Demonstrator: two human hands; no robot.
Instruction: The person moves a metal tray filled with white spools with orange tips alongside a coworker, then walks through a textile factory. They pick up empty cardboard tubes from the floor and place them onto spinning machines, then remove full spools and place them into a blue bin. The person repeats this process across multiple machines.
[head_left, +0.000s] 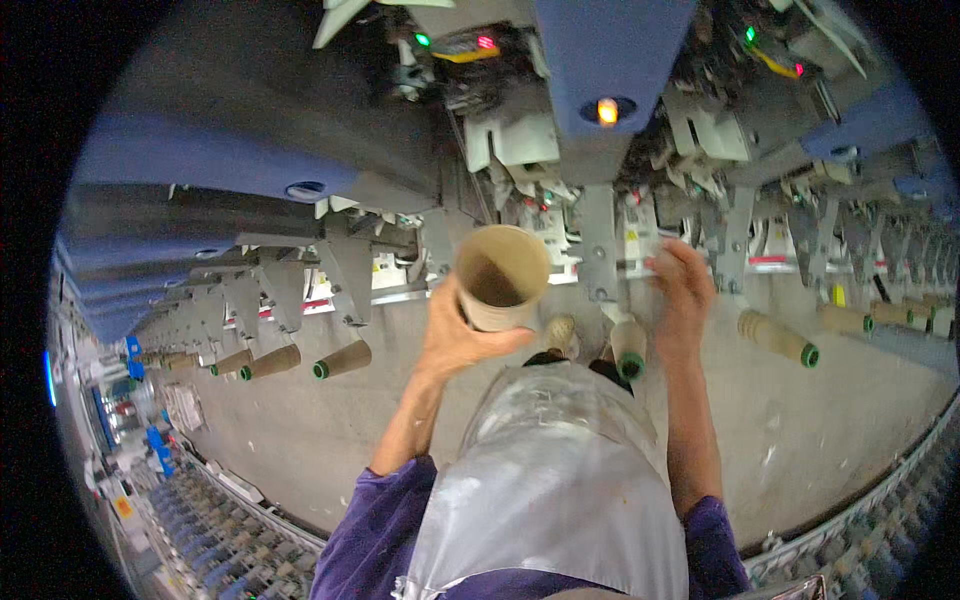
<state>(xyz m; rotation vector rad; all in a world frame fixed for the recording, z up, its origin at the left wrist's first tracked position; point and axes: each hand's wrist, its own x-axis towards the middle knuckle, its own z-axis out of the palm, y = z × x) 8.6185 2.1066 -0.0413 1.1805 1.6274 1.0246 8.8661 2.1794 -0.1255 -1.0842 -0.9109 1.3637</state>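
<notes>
My left hand [462,335] is wrapped round a tan cardboard cone tube [503,262], its wide hollow end tilted up toward me. Ridges below the rim suggest several nested together. My right hand [682,305] is raised before the machine, slightly blurred, its fingers bent and apart, with nothing visible in them. Just left of that wrist, a tan cone with a green tip [628,350] points toward me from the machine.
A long winding machine [615,60] with blue-grey housings and small lights spans the far side. More green-tipped cones [343,360] stick out along it, left and right [778,338]. Grey floor [790,430] lies below, and a curved rack of spindles [230,535] runs behind.
</notes>
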